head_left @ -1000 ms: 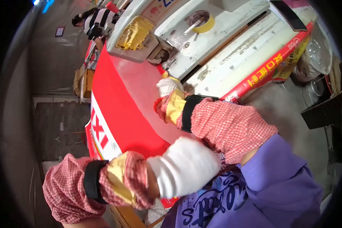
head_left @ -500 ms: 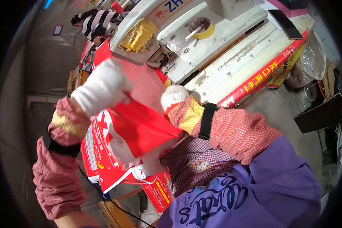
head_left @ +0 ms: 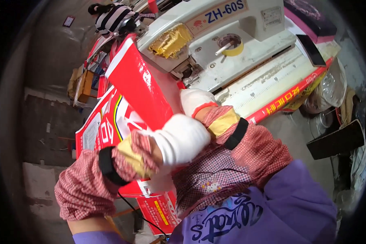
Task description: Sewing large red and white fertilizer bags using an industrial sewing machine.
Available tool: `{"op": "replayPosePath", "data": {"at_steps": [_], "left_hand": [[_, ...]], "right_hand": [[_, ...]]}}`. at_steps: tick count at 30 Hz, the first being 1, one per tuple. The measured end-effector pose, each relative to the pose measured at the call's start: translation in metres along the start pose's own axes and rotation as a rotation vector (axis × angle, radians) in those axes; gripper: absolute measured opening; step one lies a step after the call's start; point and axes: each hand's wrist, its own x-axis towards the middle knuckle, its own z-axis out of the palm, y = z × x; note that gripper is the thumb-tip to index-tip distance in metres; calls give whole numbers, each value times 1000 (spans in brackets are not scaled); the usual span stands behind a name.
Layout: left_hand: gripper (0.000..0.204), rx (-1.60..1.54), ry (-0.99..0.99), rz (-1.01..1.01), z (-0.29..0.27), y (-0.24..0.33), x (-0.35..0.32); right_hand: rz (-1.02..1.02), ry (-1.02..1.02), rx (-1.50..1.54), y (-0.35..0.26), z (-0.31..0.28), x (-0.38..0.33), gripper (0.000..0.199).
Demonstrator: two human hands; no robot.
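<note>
Worked at a pale, worn sewing table (head_left: 272, 77) with a red printed strip along its near edge. On the table, far centre: a white industrial sewing machine (head_left: 215, 36), a patch of crinkled gold foil (head_left: 171, 40) taped to its left end and a roll of yellow tape (head_left: 232, 49) on its bed. Far right on the table: a flat black phone (head_left: 311, 50), lying beside a dark, pink-edged box (head_left: 309, 20).

Left hand (head_left: 179, 140), in a white cotton glove with a red-checked sleeve cover and black band, closed on the near end of a glossy red woven sack with white and yellow print (head_left: 140, 87). Right hand (head_left: 195, 101), gloved alike, just beyond it, pressed against the same sack; whether its fingers were clamped or merely resting, hard to tell, the left glove hiding them. Hands close together, nearly touching. Sack raised and tilted, running from the hands up toward the machine's left end.

Below and left of it, a stack of similar red printed sacks (head_left: 105, 130) lying flat. Bare grey concrete floor (head_left: 40, 81) to the left, cluttered at the far edge with a wooden stool (head_left: 83, 83) and a striped black-and-white cloth (head_left: 114, 18). To the right, clear plastic bags (head_left: 333, 87) and a dark board (head_left: 337, 140).
</note>
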Motion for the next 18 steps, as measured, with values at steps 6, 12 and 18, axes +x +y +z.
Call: {"op": "replayPosePath", "data": {"at_steps": [6,12,18], "left_hand": [[14,94,-260,-196,45,-106,42],[10,79,-3,-362,60,-168,3],[3,285,-191,-149,-79,-67,-118]], "right_hand": [[351,-136,1537,9,-5,-5,21],[-68,30,112,-41,4,-10,69],[113,169,-104,-38,-5,21,24]]}}
